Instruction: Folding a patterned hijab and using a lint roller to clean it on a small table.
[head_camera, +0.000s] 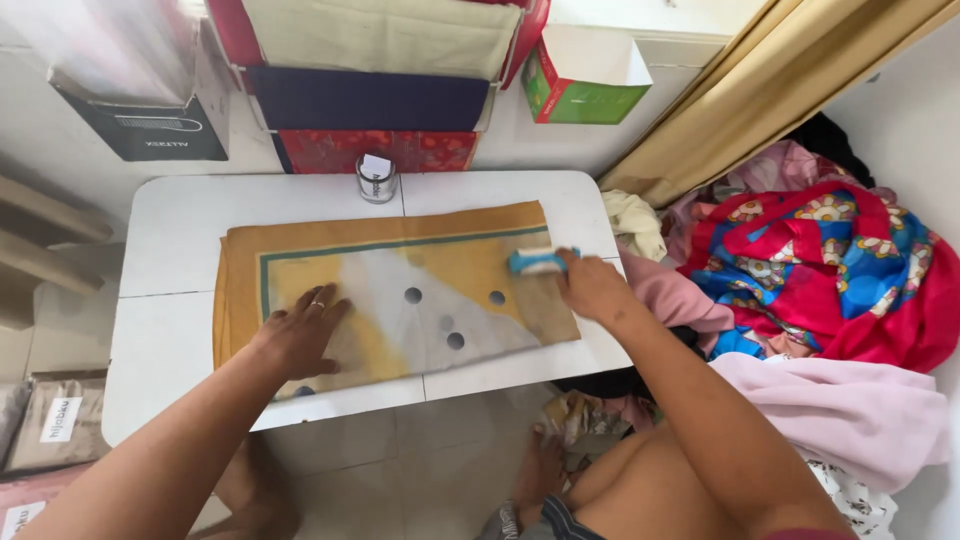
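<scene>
Mustard-yellow scarf (400, 290) lies folded flat on a low white table (170, 230), rectangular, with a teal inner border, a grey diagonal patch and dark dots. Bare white tabletop shows on the scarf's left and along the far edge; the scarf's right end comes close to the table's right edge. Left hand (300, 335) rests palm down on the scarf's near-left part, fingers spread flat, ring visible, forearm coming in from lower left. Right hand (590, 285) is closed around a small blue and white roller (537, 262), pressed on the scarf's far-right corner, arm reaching from lower right. Small glass jar (377, 178) stands at the far table edge, just clear of the scarf. Crumpled clothes pile (820, 270), red, blue and pink, sits right of the table. Green box (580, 85) behind.
</scene>
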